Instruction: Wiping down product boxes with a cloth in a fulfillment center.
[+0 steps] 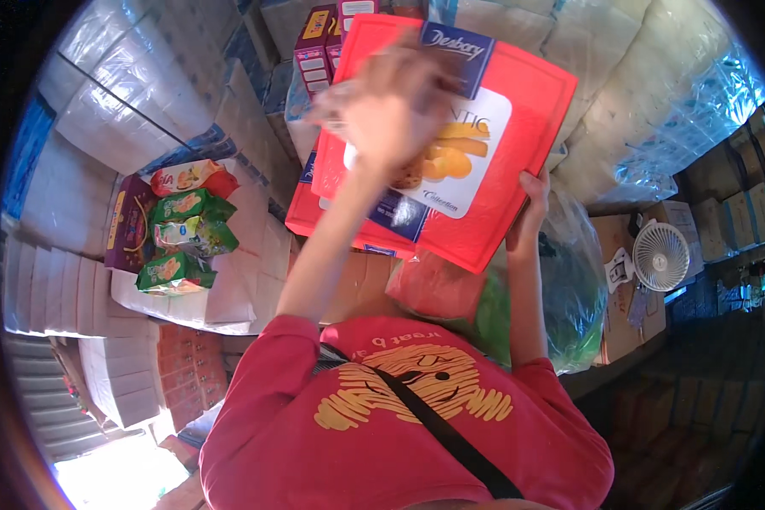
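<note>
A flat red biscuit box (518, 110) with a blue band and a picture of biscuits is held up in front of me, tilted. My right hand (531, 200) grips its lower right edge, fingers partly hidden by the box. Over the upper left part of its lid is my left hand (391, 106), blurred by motion; whether it touches the lid I cannot tell. Another red box (308, 214) shows beneath the first one's lower left side. Below them are a red package (438, 285) and a clear plastic bag (574, 280) with green in it.
On a white stack at left lie several green snack packs (174, 272), a red pack (200, 177) and a purple box (129, 223). Purple boxes (314, 51) stand at the far side. Wrapped white bundles (612, 76) rise around. A white fan (661, 257) is at right, near cardboard cartons (748, 221).
</note>
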A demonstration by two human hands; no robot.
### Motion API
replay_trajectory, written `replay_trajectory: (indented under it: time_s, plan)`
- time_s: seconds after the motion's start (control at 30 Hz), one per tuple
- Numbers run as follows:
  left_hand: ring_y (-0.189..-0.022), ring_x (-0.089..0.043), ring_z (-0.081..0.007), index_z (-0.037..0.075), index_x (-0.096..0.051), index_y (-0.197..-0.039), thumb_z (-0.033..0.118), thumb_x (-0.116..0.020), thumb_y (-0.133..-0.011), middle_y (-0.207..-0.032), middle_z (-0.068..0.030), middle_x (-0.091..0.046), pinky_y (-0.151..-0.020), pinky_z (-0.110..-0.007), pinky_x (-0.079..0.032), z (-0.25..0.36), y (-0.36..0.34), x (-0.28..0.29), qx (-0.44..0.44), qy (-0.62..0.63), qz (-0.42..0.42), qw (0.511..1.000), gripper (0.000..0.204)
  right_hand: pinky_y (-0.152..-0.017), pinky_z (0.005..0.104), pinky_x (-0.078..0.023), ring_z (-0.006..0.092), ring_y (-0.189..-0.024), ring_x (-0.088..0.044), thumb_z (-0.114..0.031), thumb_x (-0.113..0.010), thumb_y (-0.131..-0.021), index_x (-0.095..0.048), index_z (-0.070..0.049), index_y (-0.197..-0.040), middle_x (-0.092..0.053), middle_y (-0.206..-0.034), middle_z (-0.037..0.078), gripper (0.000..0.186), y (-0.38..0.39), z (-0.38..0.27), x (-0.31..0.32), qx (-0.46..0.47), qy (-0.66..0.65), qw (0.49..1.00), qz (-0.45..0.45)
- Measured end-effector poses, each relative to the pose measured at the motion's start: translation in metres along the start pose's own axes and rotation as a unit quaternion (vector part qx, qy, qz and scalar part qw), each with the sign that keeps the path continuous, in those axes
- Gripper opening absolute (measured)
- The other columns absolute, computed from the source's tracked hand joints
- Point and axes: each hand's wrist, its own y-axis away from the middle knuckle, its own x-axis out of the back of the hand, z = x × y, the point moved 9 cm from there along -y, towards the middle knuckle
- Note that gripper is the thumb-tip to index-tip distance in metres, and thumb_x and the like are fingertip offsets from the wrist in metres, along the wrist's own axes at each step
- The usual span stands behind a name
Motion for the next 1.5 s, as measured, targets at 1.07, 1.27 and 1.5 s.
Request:
replay_trajectory:
  time_s: [1.07,1.27,1.5]
  plan:
    - [-0.092,-0.057,-0.0214,0.02,-0.059,-0.082,0.024,-0.069,-0.059,-0.097,0.0001,-0.056,-0.069,-0.037,-0.05,0.084,0.087,-0.014,-0.026,0.096,-0.111,0.989,0.025,-0.077,0.031,-0.047,0.0197,-0.089,-0.056,-0.016,-0.062,-0.075,-0.045,-0.001,-0.121,-0.055,-0.104,0.009,0.051,-0.023,0.031,0.043,-0.045,-0.034,0.997,0.056]
    - [-0.08,-0.06,-0.0273,0.013,-0.06,-0.083,0.018,-0.068,-0.061,-0.088,-0.0053,-0.061,-0.067,-0.04,-0.052,-0.037,0.053,-0.019,0.081,0.018,-0.081,0.993,0.024,-0.085,0.0325,-0.047,0.0205,-0.099,-0.057,-0.021,-0.055,-0.079,-0.047,-0.002,-0.12,-0.055,-0.109,0.01,0.046,-0.004,-0.013,0.013,0.039,0.011,0.997,0.072]
    - [-0.075,-0.06,-0.0243,0.017,-0.06,-0.077,0.013,-0.066,-0.062,-0.081,-0.004,-0.06,-0.061,-0.039,-0.05,-0.019,0.069,-0.019,0.087,0.04,-0.078,0.992,0.016,-0.087,0.0314,-0.046,0.0191,-0.1,-0.056,-0.019,-0.058,-0.077,-0.048,-0.001,-0.119,-0.056,-0.108,0.01,0.047,-0.008,-0.003,0.005,0.061,0.032,0.993,0.093]
